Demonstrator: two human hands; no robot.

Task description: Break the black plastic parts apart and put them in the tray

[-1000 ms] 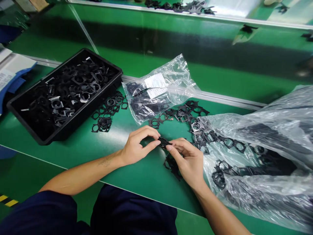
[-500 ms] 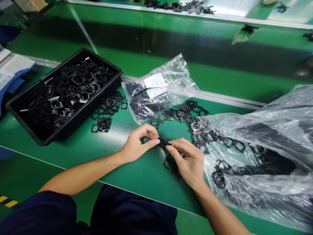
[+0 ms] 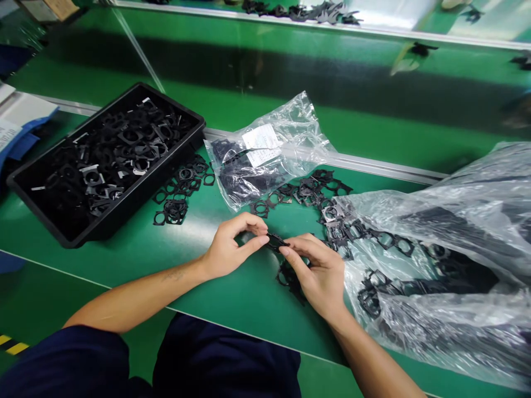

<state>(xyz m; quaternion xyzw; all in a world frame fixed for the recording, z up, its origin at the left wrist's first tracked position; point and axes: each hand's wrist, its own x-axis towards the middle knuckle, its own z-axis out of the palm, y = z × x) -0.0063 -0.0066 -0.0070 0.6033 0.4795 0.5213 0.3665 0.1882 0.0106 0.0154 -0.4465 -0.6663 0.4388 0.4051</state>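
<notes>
A small black plastic frame [image 3: 275, 241] is held above the green table between both hands. My left hand [image 3: 235, 243] pinches its left end between thumb and fingers. On the other end, the thumb and fingers of my right hand [image 3: 317, 271] are closed. Partly behind my right hand lies a small pile of black frames [image 3: 288, 278]. Farther back, loose black ring-shaped frames [image 3: 307, 190] are spread over the table. Whether the held piece is one frame or several pressed together, I cannot tell.
At the left stands a black bin [image 3: 141, 207] full of similar parts, with loose rings [image 3: 176, 210] beside it. A labelled clear bag [image 3: 261, 160] of parts lies behind my hands. A large open plastic bag [image 3: 448, 326] covers the right side. A metal-edged shelf [image 3: 207, 15] runs along the back.
The whole view has shifted very slightly. Both hands keep the same grip on the black plastic frame, and nothing else has visibly moved.
</notes>
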